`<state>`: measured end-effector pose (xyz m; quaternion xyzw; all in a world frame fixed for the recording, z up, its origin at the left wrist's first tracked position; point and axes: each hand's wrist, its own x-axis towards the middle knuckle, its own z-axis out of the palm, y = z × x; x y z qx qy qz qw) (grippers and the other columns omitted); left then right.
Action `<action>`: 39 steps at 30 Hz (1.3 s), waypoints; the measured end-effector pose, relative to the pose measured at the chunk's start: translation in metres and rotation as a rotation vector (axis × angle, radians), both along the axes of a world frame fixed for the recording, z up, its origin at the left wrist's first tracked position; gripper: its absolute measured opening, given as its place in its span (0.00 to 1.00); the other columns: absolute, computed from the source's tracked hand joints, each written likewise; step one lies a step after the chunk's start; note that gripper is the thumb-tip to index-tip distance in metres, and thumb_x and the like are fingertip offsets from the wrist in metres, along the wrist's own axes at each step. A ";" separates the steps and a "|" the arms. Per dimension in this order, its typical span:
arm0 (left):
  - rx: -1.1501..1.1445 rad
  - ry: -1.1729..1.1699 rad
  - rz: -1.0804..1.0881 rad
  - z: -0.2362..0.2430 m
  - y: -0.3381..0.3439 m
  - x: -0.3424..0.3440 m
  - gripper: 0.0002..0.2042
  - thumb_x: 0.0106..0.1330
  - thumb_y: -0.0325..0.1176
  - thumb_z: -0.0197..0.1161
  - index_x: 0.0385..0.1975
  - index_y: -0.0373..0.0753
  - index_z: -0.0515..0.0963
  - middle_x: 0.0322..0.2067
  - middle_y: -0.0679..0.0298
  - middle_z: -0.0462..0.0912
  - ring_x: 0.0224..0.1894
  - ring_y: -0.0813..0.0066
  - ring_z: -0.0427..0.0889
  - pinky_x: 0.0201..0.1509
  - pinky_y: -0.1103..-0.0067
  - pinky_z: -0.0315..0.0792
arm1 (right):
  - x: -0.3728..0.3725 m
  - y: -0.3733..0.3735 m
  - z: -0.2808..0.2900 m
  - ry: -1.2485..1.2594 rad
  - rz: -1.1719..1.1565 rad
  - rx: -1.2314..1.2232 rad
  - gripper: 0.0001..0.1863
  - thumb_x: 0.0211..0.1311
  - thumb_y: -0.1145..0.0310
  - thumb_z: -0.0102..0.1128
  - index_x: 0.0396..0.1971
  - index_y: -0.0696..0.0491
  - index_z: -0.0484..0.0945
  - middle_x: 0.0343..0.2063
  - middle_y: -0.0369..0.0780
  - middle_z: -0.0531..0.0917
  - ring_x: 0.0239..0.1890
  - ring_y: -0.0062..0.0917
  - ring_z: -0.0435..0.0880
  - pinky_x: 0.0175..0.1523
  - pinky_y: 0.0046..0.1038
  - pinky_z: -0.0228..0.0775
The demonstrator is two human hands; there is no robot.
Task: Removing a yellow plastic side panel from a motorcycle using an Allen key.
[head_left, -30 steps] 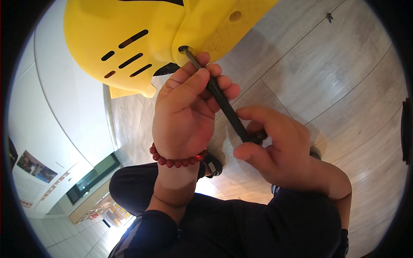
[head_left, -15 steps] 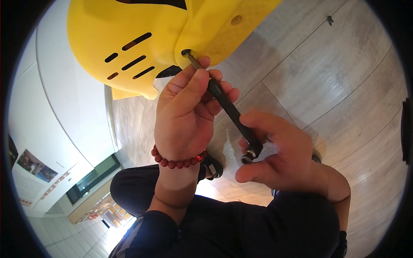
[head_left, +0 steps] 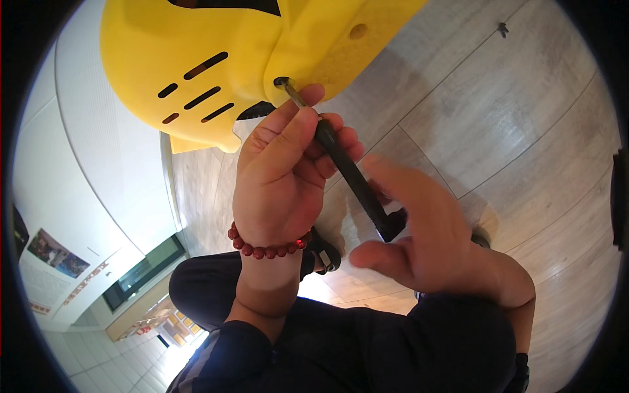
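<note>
A yellow plastic seat shell (head_left: 196,59) with dark slots fills the top of the view. A black screwdriver (head_left: 350,173) runs diagonally from a screw head (head_left: 283,82) in the shell down to its handle end. My left hand (head_left: 282,177) pinches the shaft just below the screw, fingers wrapped around it; a red bead bracelet sits on that wrist. My right hand (head_left: 426,242) is at the handle end, palm cupped around it, thumb and fingers spread apart and loosely touching the handle.
Pale wood-look floor planks (head_left: 511,118) lie to the right. A white wall (head_left: 98,196) and a glass door are at the left. My dark trousers (head_left: 367,347) and a shoe (head_left: 324,252) are below the hands. A small dark screw (head_left: 502,28) lies on the floor.
My right hand has slid down the screwdriver from a closed grip to its handle end and loosened, fingers spreading. The left hand stays on the shaft by the screw.
</note>
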<state>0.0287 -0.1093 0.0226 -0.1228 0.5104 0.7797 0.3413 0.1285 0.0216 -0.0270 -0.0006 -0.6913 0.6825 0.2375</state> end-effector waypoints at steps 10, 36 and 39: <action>-0.133 -0.041 0.114 0.008 0.015 0.006 0.13 0.68 0.33 0.49 0.46 0.32 0.70 0.37 0.57 0.79 0.36 0.65 0.81 0.44 0.68 0.76 | -0.002 0.015 0.005 0.049 0.043 0.333 0.20 0.53 0.57 0.65 0.38 0.57 0.74 0.19 0.37 0.76 0.18 0.26 0.76 0.23 0.25 0.68; -0.073 -0.081 0.125 0.005 0.013 0.008 0.11 0.68 0.36 0.50 0.39 0.35 0.72 0.34 0.58 0.79 0.35 0.69 0.80 0.40 0.74 0.76 | -0.004 0.005 0.009 0.250 -0.180 0.459 0.23 0.55 0.53 0.63 0.35 0.61 0.74 0.20 0.38 0.77 0.17 0.25 0.75 0.21 0.22 0.69; -0.046 -0.137 0.149 -0.003 0.012 0.006 0.11 0.67 0.37 0.52 0.38 0.35 0.73 0.30 0.63 0.79 0.30 0.73 0.79 0.36 0.77 0.74 | -0.009 0.010 0.000 0.186 -0.019 0.276 0.25 0.55 0.50 0.61 0.34 0.61 0.74 0.20 0.38 0.76 0.18 0.26 0.76 0.23 0.23 0.70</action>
